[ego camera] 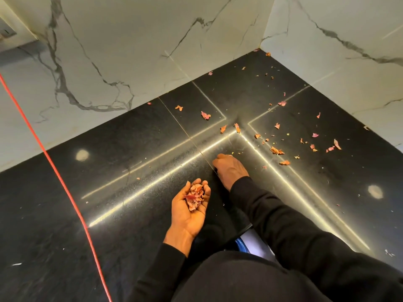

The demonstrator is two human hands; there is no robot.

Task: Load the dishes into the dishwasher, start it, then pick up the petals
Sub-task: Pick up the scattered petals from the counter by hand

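Dry pink and orange petals lie scattered over the black floor, mostly to the right and toward the far corner. My left hand is turned palm up and cupped around a small heap of gathered petals. My right hand reaches forward, palm down, with its fingertips pinched together on the floor just left of the nearest loose petals. Whether a petal is between those fingertips is hidden.
White marble-look walls meet in a corner at the far right. A red cable runs across the floor on the left. Bright light strips reflect in the floor. My dark sleeves and knees fill the lower right.
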